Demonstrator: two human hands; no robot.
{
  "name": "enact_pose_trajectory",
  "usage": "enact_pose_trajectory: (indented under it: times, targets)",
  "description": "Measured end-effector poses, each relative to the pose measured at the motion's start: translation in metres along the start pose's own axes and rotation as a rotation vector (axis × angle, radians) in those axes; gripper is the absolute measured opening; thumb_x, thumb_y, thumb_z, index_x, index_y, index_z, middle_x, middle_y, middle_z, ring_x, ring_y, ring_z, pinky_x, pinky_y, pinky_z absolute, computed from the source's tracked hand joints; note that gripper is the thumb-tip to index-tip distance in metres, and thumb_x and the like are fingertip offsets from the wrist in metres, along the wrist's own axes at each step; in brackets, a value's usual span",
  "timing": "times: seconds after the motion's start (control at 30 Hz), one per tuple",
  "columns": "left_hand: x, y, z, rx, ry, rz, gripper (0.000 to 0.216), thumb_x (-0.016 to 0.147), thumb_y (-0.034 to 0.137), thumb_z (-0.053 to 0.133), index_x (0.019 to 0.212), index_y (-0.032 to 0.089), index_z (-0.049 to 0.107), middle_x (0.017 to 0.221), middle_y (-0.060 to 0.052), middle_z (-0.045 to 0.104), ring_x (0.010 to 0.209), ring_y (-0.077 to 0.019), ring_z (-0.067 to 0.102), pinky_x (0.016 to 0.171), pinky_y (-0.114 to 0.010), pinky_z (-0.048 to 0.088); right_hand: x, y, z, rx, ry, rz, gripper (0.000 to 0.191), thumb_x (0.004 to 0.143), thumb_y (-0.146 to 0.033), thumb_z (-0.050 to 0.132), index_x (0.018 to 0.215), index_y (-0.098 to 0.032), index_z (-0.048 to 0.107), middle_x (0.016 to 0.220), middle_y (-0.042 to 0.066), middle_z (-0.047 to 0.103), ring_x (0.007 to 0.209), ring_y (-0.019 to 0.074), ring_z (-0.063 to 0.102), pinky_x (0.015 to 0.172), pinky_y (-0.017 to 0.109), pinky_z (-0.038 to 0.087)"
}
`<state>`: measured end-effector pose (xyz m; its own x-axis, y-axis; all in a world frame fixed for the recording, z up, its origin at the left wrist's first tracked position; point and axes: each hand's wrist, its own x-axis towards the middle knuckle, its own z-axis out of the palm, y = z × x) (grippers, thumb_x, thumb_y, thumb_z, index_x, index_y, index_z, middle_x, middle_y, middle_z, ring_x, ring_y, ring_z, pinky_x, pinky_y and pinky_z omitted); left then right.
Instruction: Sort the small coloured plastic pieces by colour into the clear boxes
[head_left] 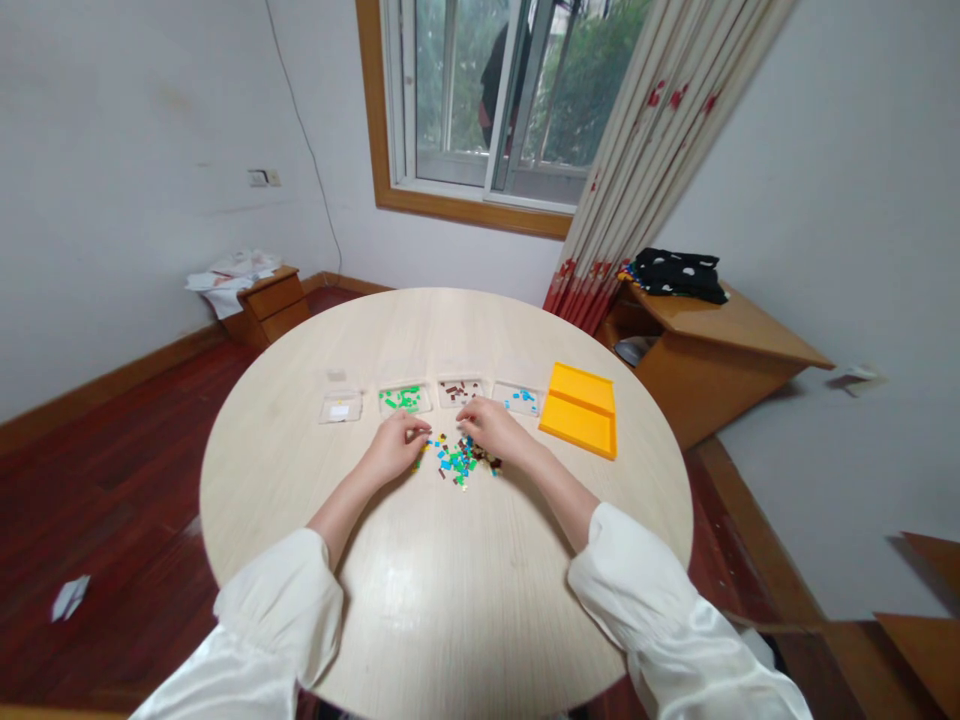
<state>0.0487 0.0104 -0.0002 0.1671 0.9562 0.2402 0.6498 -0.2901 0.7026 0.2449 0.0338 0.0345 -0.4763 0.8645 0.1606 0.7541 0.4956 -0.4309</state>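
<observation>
A pile of small mixed bricks point(457, 462), blue, green, brown and yellow, lies on the round table between my hands. My left hand point(396, 446) is at the pile's left edge, thumb and fingers drawn together in a pinch. Over the pile's upper right side is my right hand point(492, 426), also pinched, its fingertips just below the box of brown bricks point(460, 392). Anything between the fingers of either hand is too small to make out. Behind my left hand stands a clear box of green bricks point(405, 398). A clear box with blue bricks point(517, 398) is beyond my right hand.
A clear box with a white piece point(341, 408) stands at the row's left end. An open yellow case point(578, 410) lies to the right on the pale round table point(420, 610). Behind are a wooden cabinet point(720, 350), a curtain point(660, 140) and a window.
</observation>
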Motion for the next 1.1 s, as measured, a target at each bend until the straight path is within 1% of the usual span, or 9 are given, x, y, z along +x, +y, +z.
enact_pose_trajectory:
  times: [0.13,0.3,0.4,0.57,0.7,0.8,0.9,1.0,1.1]
  targets:
    - [-0.002,0.000,0.000,0.041,-0.065,0.038,0.012,0.072,0.017,0.058,0.076,0.016,0.069,0.078,-0.005,0.061,0.078,-0.0167,0.056,0.075,-0.029,0.045,0.004,-0.016,0.017,0.010,-0.098,-0.087,0.021,0.075,-0.006,0.054,0.089,-0.011,0.068,0.089,0.011,0.065,0.086,0.0171,0.057,0.079,0.026,0.040]
    - [-0.003,0.000,-0.004,0.096,-0.064,0.012,0.017,0.074,0.016,0.052,0.077,0.015,0.069,0.080,-0.007,0.065,0.078,-0.0177,0.058,0.076,-0.029,0.045,0.003,-0.018,0.019,0.002,-0.106,-0.077,0.022,0.076,-0.005,0.051,0.084,-0.011,0.070,0.086,0.010,0.067,0.082,0.0149,0.058,0.078,0.023,0.039]
    - [-0.003,-0.001,-0.008,0.098,-0.087,-0.001,0.022,0.075,0.015,0.048,0.080,0.014,0.069,0.084,-0.009,0.068,0.080,-0.0190,0.060,0.076,-0.029,0.046,0.000,-0.017,0.016,0.024,-0.069,-0.047,0.020,0.078,-0.008,0.049,0.081,-0.011,0.069,0.082,0.009,0.067,0.077,0.0137,0.058,0.073,0.022,0.039]
    - [-0.003,-0.001,-0.014,0.094,-0.146,-0.021,0.022,0.071,0.013,0.051,0.082,0.013,0.070,0.086,-0.009,0.069,0.078,-0.0184,0.060,0.073,-0.028,0.046,0.000,-0.016,0.007,0.064,0.064,0.100,0.021,0.084,-0.017,0.044,0.076,-0.011,0.063,0.070,0.006,0.064,0.064,0.0119,0.053,0.062,0.022,0.036]
    - [-0.002,0.002,-0.017,0.099,-0.151,-0.038,0.019,0.070,0.014,0.051,0.077,0.014,0.069,0.080,-0.008,0.068,0.073,-0.0175,0.059,0.071,-0.028,0.046,0.009,-0.009,0.004,0.218,0.118,0.155,0.016,0.082,-0.017,0.047,0.082,-0.012,0.062,0.070,0.003,0.063,0.063,0.0106,0.053,0.060,0.021,0.038]
    - [-0.002,0.003,-0.016,0.084,-0.143,-0.039,0.018,0.069,0.013,0.050,0.072,0.014,0.068,0.075,-0.007,0.067,0.070,-0.0164,0.058,0.068,-0.027,0.044,0.022,-0.001,0.003,0.350,0.138,0.197,0.014,0.077,-0.011,0.051,0.083,-0.012,0.064,0.074,0.003,0.066,0.065,0.0109,0.057,0.062,0.020,0.041]
    - [-0.001,0.001,-0.015,0.023,-0.104,-0.054,0.016,0.070,0.016,0.051,0.069,0.014,0.066,0.070,-0.006,0.066,0.065,-0.0157,0.055,0.064,-0.027,0.042,0.037,0.008,0.002,0.398,0.174,0.206,0.017,0.078,-0.010,0.051,0.083,-0.012,0.066,0.080,0.006,0.069,0.073,0.0126,0.062,0.069,0.022,0.045]
    - [0.000,-0.003,-0.013,-0.114,-0.036,-0.112,0.013,0.069,0.020,0.052,0.068,0.014,0.064,0.063,-0.004,0.063,0.058,-0.0143,0.052,0.060,-0.026,0.040,0.045,0.015,-0.002,0.309,0.193,0.210,0.021,0.081,-0.011,0.049,0.090,-0.013,0.068,0.091,0.010,0.070,0.084,0.0158,0.063,0.077,0.025,0.046]
    - [0.003,-0.002,-0.013,-0.349,0.035,-0.225,0.009,0.064,0.020,0.055,0.065,0.013,0.061,0.060,-0.003,0.062,0.056,-0.0131,0.052,0.057,-0.025,0.039,0.043,0.016,-0.005,0.193,0.203,0.218,0.024,0.081,-0.010,0.048,0.092,-0.014,0.070,0.097,0.012,0.069,0.091,0.0190,0.063,0.083,0.029,0.044]
